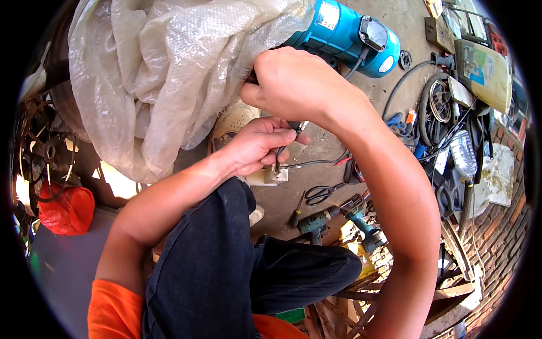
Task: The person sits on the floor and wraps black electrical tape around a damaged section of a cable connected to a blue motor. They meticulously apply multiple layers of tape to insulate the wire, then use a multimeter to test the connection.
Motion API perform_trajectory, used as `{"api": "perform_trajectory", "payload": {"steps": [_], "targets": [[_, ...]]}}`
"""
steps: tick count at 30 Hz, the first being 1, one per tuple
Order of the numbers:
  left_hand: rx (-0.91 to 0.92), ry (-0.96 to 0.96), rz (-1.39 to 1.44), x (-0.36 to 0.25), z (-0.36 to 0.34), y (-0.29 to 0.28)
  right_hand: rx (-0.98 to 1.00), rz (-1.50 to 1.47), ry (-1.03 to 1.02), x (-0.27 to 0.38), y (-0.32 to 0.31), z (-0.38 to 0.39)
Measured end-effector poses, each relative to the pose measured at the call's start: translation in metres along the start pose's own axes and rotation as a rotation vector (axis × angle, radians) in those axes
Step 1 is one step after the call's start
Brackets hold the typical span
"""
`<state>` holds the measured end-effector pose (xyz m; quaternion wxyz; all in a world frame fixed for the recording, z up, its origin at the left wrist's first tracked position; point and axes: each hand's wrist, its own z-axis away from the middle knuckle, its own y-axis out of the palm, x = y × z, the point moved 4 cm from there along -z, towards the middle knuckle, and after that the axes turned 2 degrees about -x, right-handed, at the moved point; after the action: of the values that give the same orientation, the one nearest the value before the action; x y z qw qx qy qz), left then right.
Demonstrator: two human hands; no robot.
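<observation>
My left hand (255, 144) is closed, with thumb and fingers pinching a black cable (279, 155). A small dark piece with a shiny end shows at its fingertips; its kind is unclear. Just above it, my right hand (291, 79) is curled at the edge of a whitish woven plastic sheet (164, 68). Whatever its fingers hold is hidden by the hand. A blue electric motor (339, 34) lies beyond, with a dark cable running from its black terminal box behind my right wrist. Below my left hand stands a small pale block (275, 174).
On the floor near my knee are scissors (319, 195), a screwdriver (297, 210) and two teal-and-black power tools (314, 224). A pale plastic jug (483, 73), cable coils (437, 101) and clutter line the right side by a brick surface. A red bag (66, 209) lies left.
</observation>
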<state>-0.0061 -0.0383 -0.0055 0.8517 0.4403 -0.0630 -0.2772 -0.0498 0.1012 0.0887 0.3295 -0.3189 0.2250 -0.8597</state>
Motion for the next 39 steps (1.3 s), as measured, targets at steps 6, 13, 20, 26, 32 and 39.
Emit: {"api": "perform_trajectory", "payload": {"steps": [6,13,20,26,32,39], "targets": [[-0.135,-0.111,-0.240,-0.011,0.007,-0.003,-0.265,-0.104,-0.063,-0.006,-0.008,0.079],[0.033,-0.041,-0.106,-0.013,0.005,0.006,-0.434,-0.186,0.029,-0.043,0.034,0.183],[0.121,-0.048,0.067,-0.006,0.005,0.016,-0.464,-0.074,0.124,-0.092,0.100,0.201],[0.035,-0.103,0.116,-0.004,0.007,0.021,-0.575,-0.035,0.107,-0.117,0.139,0.143],[-0.006,-0.251,0.330,0.002,0.006,0.015,-0.674,-0.286,0.095,-0.122,0.169,0.074],[0.022,-0.319,0.390,0.010,0.004,0.009,-0.930,-0.564,-0.139,-0.114,0.173,0.033]]}}
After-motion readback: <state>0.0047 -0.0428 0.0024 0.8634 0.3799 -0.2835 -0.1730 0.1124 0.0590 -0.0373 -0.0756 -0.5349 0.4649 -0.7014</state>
